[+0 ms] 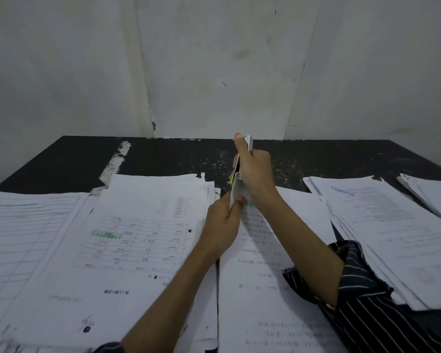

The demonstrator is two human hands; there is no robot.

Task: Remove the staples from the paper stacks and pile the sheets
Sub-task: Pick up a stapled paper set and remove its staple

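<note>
Hands meeting above the middle of a black table [61,159], head view. The right hand [256,171] grips a metal tool [248,141], fingers curled round its body and thumb stretched up along its side. The tool stands nearly upright, its lower end at the raised corner of the centre paper stack [262,281]. The left hand [223,222] pinches that same corner between thumb and fingers, just below the tool, and holds it lifted off the table; the rest of the stack lies flat. Whether a staple sits in the corner cannot be told. To the left lies a pile of printed sheets [138,238] bearing a grid and a green stamp, overlapping a ruled form [23,238] at the far left. To the right, apart from the centre stack, lies a fanned stack [392,225] with a blue stamp, and beyond it a further stack [430,197] near the table's edge. A dark striped sleeve [362,289] covers the right upper arm. A pale wall [214,59] stands behind the table.
</note>
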